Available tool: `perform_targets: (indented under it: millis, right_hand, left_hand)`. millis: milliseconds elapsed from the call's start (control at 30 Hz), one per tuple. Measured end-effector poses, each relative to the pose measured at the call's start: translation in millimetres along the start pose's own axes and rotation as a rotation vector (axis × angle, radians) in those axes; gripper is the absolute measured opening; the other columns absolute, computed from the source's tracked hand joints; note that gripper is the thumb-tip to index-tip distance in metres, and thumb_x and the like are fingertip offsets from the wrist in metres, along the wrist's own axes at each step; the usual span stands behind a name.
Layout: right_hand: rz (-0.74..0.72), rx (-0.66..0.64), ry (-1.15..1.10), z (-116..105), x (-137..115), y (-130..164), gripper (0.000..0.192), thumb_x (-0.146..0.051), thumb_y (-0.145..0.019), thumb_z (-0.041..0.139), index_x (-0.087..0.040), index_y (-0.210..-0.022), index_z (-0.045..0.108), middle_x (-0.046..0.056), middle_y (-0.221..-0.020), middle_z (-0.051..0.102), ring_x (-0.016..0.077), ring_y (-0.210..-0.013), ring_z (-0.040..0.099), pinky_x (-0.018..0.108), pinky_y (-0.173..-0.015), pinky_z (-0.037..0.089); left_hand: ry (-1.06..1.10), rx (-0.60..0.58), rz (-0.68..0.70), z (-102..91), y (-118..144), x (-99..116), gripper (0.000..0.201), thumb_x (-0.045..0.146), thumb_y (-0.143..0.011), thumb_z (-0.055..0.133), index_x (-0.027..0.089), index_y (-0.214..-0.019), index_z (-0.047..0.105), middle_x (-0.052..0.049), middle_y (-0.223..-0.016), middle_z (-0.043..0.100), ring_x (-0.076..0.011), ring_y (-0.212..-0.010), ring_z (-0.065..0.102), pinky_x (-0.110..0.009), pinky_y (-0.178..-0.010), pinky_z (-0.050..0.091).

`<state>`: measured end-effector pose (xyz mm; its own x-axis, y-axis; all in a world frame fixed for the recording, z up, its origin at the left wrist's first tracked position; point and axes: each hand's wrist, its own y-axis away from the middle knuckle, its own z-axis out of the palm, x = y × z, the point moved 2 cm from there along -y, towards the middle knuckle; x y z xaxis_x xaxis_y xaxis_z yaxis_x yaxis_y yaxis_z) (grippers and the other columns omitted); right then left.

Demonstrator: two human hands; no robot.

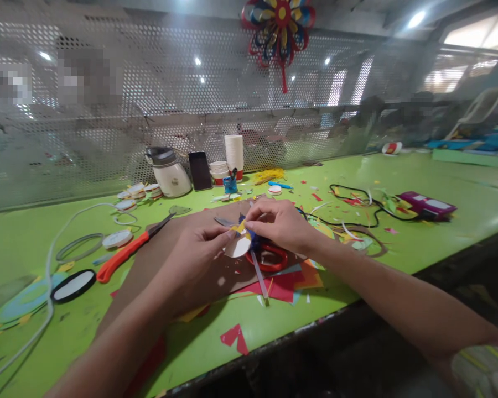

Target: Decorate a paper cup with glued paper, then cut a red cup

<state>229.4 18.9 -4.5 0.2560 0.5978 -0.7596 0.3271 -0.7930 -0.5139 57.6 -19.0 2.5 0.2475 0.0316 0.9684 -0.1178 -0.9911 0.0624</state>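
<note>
Paper disc [237, 247] — pinched between both hands [232, 235]

Green table [398, 182], white disc [237, 247] w/ yellow-blue bits, orange-handled scissors [124, 255].

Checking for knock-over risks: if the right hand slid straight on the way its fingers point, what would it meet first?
The right hand points left toward the left hand, so it would likely meet those fingers and the white paper disc first.

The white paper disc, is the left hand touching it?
Touching. The head view shows the left hand with its fingertips pinched on the edge of the white paper disc; the right hand grips the coloured piece just above it.
</note>
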Motion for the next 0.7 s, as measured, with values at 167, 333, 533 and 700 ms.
perform_targets:
  millis: [167, 333, 533, 700]
  right_hand:
    - [-0.084, 0.079, 0.036, -10.0, -1.3, -4.0, 0.005, -0.015, -0.078, 0.064, -0.015, -0.074, 0.068, 0.003, -0.079, 0.065, 0.0143, -0.073, 0.062, 0.029, -0.070, 0.052]
    - [-0.249, 0.048, 0.200, -9.1, -2.8, -3.0, 0.010, -0.010, -0.079, 0.063, -0.017, -0.074, 0.068, 0.003, -0.078, 0.066, 0.0156, -0.077, 0.061, 0.031, -0.076, 0.049]
    - [-0.349, -0.118, 0.344, -0.8, 2.9, 0.0, 0.009, -0.013, -0.083, 0.064, -0.017, -0.077, 0.068, 0.004, -0.083, 0.069, 0.0175, -0.083, 0.061, 0.033, -0.082, 0.046]
    - [-0.335, -0.162, 0.417, 2.3, 8.2, -2.7, 0.010, -0.011, -0.082, 0.064, -0.018, -0.077, 0.068, 0.003, -0.081, 0.068, 0.0168, -0.082, 0.059, 0.031, -0.080, 0.044]
  left_hand:
    - [-0.038, 0.017, 0.036, 1.0, 1.7, 2.9, 0.019, 0.033, -0.074, 0.068, 0.017, -0.066, 0.074, -0.003, -0.062, 0.070, -0.0148, -0.057, 0.056, -0.024, -0.052, 0.042]
    - [-0.142, -0.013, 0.035, 1.0, 0.0, 0.3, 0.021, 0.031, -0.075, 0.065, 0.016, -0.064, 0.074, -0.002, -0.060, 0.068, -0.0152, -0.055, 0.054, -0.024, -0.050, 0.039]
    - [-0.305, -0.090, 0.137, -2.2, -6.4, -1.7, 0.022, 0.028, -0.075, 0.061, 0.016, -0.059, 0.072, 0.001, -0.056, 0.060, -0.0125, -0.054, 0.045, -0.023, -0.050, 0.031]
    - [-0.341, -0.101, 0.132, -3.9, -7.8, -4.9, 0.022, 0.029, -0.075, 0.060, 0.016, -0.064, 0.075, 0.000, -0.060, 0.064, -0.0140, -0.056, 0.047, -0.024, -0.051, 0.032]
